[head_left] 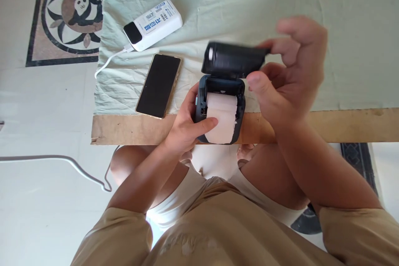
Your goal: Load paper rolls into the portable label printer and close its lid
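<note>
The left hand (183,126) grips the small printer (220,110) at the counter (343,124) edge, thumb pressing its paper roll (222,118) flat. The right hand (288,70) pinches the lid (232,59), holding it open. A phone (158,85) and power bank (152,24) lie to the left.

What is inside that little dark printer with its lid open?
A white paper roll fills the printer, its loose end lying over the front edge. The left hand thumb presses on it. Anything beneath the roll is hidden.

Phone (158,85) crowds printer's (220,110) left — cloth (343,29) beyond open.
</note>
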